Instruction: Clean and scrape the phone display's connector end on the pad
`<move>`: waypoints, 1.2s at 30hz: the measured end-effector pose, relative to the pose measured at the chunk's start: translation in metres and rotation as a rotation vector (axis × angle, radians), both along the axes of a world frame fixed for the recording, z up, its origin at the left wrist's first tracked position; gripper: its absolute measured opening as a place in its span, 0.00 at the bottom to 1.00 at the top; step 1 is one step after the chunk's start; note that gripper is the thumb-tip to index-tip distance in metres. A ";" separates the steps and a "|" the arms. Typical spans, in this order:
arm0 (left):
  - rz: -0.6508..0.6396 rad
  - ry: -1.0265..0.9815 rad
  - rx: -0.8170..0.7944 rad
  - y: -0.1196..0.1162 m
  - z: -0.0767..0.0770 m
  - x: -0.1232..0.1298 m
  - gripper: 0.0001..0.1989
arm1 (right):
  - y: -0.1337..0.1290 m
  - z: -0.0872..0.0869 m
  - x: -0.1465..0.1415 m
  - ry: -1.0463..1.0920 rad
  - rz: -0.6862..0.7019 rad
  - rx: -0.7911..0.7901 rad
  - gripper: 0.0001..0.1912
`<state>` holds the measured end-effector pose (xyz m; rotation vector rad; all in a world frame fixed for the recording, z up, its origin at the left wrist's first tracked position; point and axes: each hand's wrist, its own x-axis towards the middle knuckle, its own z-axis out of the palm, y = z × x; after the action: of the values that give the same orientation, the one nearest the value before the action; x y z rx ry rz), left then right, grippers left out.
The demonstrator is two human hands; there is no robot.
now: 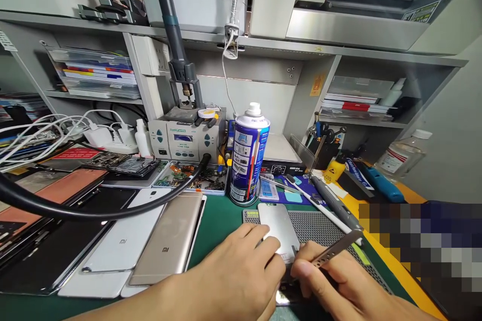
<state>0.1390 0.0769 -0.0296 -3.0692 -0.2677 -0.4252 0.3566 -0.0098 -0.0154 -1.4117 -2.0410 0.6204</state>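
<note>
A slim phone part with a silver metal back (280, 225), which looks like a screen assembly, lies on a grey perforated mat (316, 228). My left hand (244, 266) is closed over its left edge, with curled fingers resting on the silver face. My right hand (331, 281) pinches a pair of metal tweezers (335, 251) with holes along its arms. The tweezers' tips are hidden behind the fingers, close to the dark lower end (288, 293) of the phone part. Both hands nearly meet there, so I cannot tell what the tips touch.
A blue spray can (248, 155) stands just behind the mat. Several phones, including a gold one (169, 241), lie at left under a black hose (143, 213). A hot-air station (184, 138) stands behind. A soldering iron (335, 203) and a white cable lie at right.
</note>
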 end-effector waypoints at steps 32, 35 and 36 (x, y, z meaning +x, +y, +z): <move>0.013 -0.281 0.124 -0.002 -0.021 -0.002 0.08 | 0.004 0.011 -0.007 0.061 0.012 -0.067 0.10; 0.010 -0.287 0.138 0.000 -0.022 0.000 0.11 | 0.003 0.006 -0.006 0.067 0.001 -0.051 0.09; 0.011 -0.297 0.141 0.000 -0.023 0.000 0.12 | 0.003 0.004 -0.005 0.069 -0.004 -0.050 0.09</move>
<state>0.1395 0.0772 -0.0523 -2.8585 -0.2496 -0.8612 0.3513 -0.0071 -0.0113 -1.4030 -1.9806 0.7129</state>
